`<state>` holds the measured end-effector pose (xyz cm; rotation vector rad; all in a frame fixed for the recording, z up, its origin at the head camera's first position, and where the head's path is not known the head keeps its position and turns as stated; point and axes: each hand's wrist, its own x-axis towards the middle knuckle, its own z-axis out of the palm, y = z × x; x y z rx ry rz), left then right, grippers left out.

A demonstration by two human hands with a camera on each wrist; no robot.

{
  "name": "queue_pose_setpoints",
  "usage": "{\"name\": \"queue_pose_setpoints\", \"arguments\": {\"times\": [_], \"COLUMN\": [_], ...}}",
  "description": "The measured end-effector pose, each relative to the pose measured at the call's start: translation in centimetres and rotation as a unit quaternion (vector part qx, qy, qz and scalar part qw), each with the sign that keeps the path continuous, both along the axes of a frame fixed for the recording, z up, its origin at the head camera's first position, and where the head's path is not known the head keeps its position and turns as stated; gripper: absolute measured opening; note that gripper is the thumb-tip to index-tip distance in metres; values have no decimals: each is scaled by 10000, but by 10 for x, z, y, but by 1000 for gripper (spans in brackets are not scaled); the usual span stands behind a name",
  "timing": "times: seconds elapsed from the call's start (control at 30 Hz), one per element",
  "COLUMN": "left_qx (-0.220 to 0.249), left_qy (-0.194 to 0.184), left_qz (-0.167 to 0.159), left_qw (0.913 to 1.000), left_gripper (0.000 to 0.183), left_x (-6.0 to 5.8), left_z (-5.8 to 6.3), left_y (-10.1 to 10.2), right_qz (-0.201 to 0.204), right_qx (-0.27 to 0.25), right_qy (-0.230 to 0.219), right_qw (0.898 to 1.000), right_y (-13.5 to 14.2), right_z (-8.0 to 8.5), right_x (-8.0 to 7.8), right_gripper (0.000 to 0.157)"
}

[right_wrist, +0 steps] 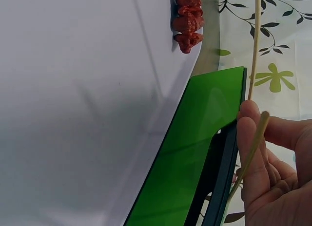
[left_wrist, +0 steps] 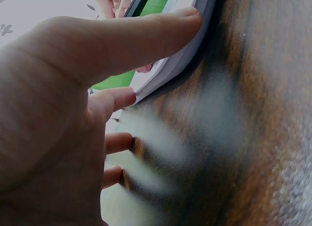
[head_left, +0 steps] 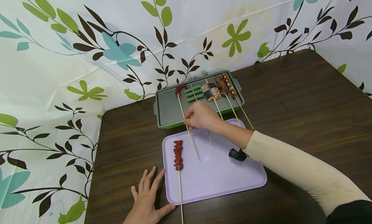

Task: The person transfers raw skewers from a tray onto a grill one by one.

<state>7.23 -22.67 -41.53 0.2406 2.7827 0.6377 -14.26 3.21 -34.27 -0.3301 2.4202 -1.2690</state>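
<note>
My right hand pinches the bare stick of a skewer between thumb and fingertips. That skewer's curled dark-red piece lies on the grey plate of a green-sided toy grill. Beside the lilac tray, my left hand rests with fingers spread, thumb and a fingertip at the tray's edge. On the tray's left lies a skewer of red meat chunks, its stick reaching past the front edge. Close to the right hand, the stick of the green-vegetable skewer passes beneath it.
Farther right on the grill lie a fish-slice skewer, a brown meat skewer and a skewer of small red and pale pieces. Their sticks jut over the grill's front edge. Behind the dark wooden table hangs a leaf-patterned cloth.
</note>
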Motion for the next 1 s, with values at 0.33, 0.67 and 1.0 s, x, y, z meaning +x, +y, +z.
{"name": "queue_pose_setpoints", "arguments": {"times": [0.33, 0.67, 1.0], "left_qx": [36, 66, 55], "left_qy": [129, 137, 115], "left_qz": [-32, -27, -24], "left_qw": [9999, 9999, 9999], "left_gripper": [104, 105, 104], "left_x": [0, 0, 0], "left_z": [-3, -2, -1], "left_y": [-1, -1, 0], "right_qz": [59, 271, 441], "right_qx": [-217, -374, -584], "right_qy": [-45, 231, 114], "right_qw": [9997, 9987, 9973], "right_y": [5, 17, 29], "right_z": [1, 1, 8], "right_x": [7, 29, 58], "right_gripper": [7, 6, 5]}}
